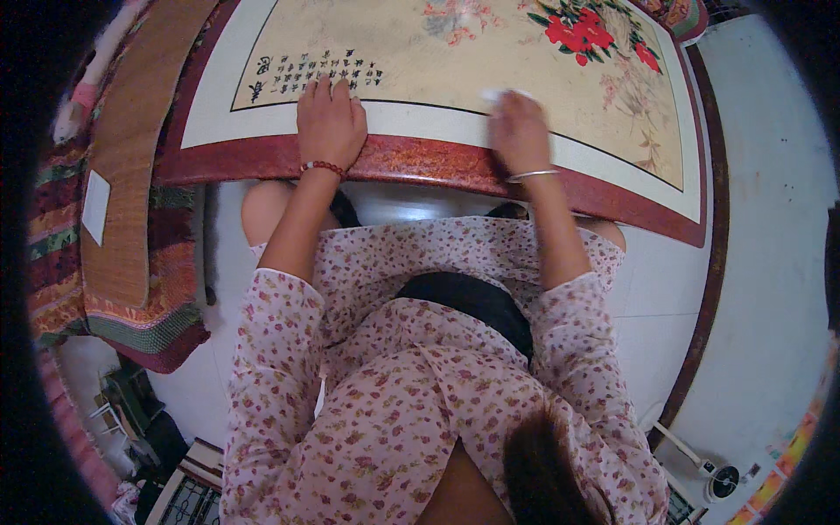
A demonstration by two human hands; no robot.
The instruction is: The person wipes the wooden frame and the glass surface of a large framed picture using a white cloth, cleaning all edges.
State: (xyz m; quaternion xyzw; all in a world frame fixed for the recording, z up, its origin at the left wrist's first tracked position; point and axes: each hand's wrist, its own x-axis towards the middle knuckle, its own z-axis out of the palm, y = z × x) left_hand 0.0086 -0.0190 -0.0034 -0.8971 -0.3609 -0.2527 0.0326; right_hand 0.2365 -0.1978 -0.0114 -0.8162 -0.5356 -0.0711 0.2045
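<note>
My left hand (332, 125) lies flat with its fingers stretched out at the near edge of a low table (420, 161). Its fingertips rest by the dark lettering on a large painted sheet (394, 52), cream with a white border, covering the tabletop. A red bead bracelet circles that wrist. Further right, my right hand (520, 133), blurred by motion and wearing a pale bangle, presses a small white tissue or cloth (505, 94) on the sheet near its black border line. Most of the white piece is hidden under the fingers.
A bench with a striped woven cover (175, 280) and a brown mat (122, 184) stands at left, a white card (95, 207) on it. A pale wall (774, 175) runs along the right. A white fan-like object (719, 479) sits at lower right. My knees reach under the table.
</note>
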